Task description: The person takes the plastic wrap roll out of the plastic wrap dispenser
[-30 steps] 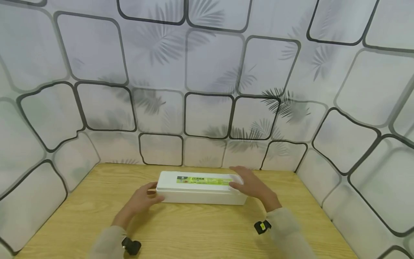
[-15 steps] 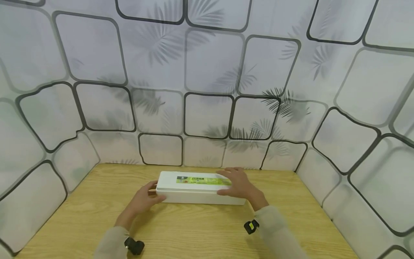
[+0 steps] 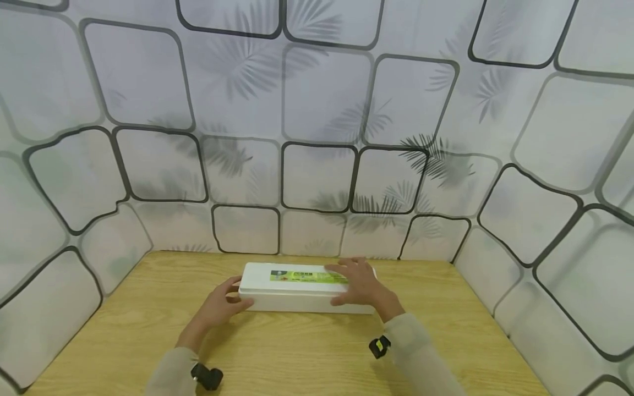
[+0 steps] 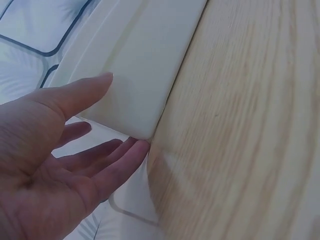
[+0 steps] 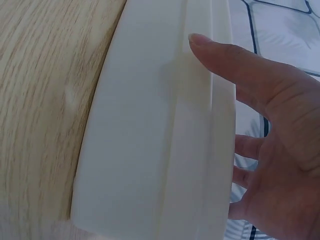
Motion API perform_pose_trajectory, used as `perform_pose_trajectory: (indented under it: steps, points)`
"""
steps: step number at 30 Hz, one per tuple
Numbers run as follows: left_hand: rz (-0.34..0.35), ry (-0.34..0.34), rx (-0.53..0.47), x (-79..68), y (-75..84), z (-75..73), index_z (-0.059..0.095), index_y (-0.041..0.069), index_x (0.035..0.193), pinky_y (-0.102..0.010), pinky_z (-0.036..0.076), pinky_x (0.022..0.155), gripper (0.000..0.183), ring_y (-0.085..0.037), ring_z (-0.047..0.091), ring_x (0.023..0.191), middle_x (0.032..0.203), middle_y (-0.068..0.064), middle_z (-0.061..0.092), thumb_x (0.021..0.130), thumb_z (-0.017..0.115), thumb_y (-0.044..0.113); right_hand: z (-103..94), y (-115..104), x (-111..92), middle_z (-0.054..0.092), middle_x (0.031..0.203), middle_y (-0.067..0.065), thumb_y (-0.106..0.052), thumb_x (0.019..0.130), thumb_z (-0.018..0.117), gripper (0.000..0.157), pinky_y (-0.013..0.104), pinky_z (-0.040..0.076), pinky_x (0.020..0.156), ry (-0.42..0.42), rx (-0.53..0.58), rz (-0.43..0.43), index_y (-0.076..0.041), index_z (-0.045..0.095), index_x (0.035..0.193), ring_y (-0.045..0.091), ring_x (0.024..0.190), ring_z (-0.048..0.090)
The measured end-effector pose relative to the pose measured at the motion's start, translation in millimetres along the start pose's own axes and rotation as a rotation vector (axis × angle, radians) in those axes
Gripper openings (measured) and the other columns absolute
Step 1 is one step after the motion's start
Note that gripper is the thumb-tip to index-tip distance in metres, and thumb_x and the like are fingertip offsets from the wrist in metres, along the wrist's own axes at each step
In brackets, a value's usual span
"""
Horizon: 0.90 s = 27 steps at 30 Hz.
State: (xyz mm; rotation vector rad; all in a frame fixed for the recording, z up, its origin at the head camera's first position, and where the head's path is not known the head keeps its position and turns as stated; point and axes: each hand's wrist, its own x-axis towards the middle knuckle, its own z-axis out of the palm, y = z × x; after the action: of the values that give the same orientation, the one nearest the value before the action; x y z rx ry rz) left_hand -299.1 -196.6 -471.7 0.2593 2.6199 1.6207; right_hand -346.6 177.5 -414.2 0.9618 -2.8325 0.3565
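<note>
A long white lidded box (image 3: 297, 302) with a green and yellow label (image 3: 292, 276) on its lid (image 3: 257, 280) lies lengthwise on the wooden table. My left hand (image 3: 220, 304) is at its left end. In the left wrist view, fingertips (image 4: 139, 148) touch the end's lower corner and the thumb (image 4: 92, 92) extends over the long front side. Over the right part of the lid spreads my right hand (image 3: 362, 286), covering part of the label. Its thumb (image 5: 225, 57) crosses the lid's front rim in the right wrist view; the other fingertips are hidden there behind the lid.
The wooden table (image 3: 297, 352) reaches back to an upright patterned cloth (image 3: 317, 176) behind the box, with more of it on both sides. A small black camera (image 3: 207, 376) sits at the left wrist, another black camera (image 3: 380, 346) at the right.
My right hand has slid left along the lid, from the box's right end inward, and its thumb has come down onto the front side. The left hand and box stay nearly in place.
</note>
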Motion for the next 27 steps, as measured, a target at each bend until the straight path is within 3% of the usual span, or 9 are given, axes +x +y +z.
perform_pose_trajectory:
  steps: [11, 22, 27]
  points:
    - [-0.022, 0.016, -0.001, -2.5, -0.9, 1.3, 0.034, -0.004, 0.157, -0.053, 0.057, 0.1, 0.075, -0.051, 0.057, 0.13, 0.146, -0.037, 0.051, 0.098, 0.073, 0.022, -0.8, -0.6, -0.5, 0.055, 0.149, 0.015, -0.046, 0.076, 0.09, 0.085, 0.078, 0.036, 0.103, -0.04, 0.016, 0.056, -0.026, 0.054, 0.151, 0.047, 0.137, 0.044]
    - [-0.02, 0.011, -0.007, -0.8, -3.7, 0.4, 0.034, -0.004, 0.157, -0.048, 0.06, 0.096, 0.076, -0.048, 0.061, 0.126, 0.143, -0.037, 0.053, 0.097, 0.074, 0.021, 3.1, 0.2, -1.3, 0.048, 0.157, 0.016, -0.04, 0.08, 0.089, 0.085, 0.082, 0.024, 0.11, -0.075, 0.087, 0.083, -0.026, 0.05, 0.154, 0.048, 0.142, 0.041]
    - [-0.011, 0.011, -0.017, 2.3, -8.1, -0.1, 0.034, -0.004, 0.157, -0.043, 0.062, 0.091, 0.077, -0.044, 0.066, 0.119, 0.138, -0.037, 0.057, 0.096, 0.075, 0.02, 3.7, 1.3, -2.2, 0.048, 0.157, 0.016, -0.041, 0.081, 0.086, 0.083, 0.08, 0.028, 0.108, -0.079, 0.063, 0.058, -0.028, 0.049, 0.155, 0.047, 0.137, 0.045]
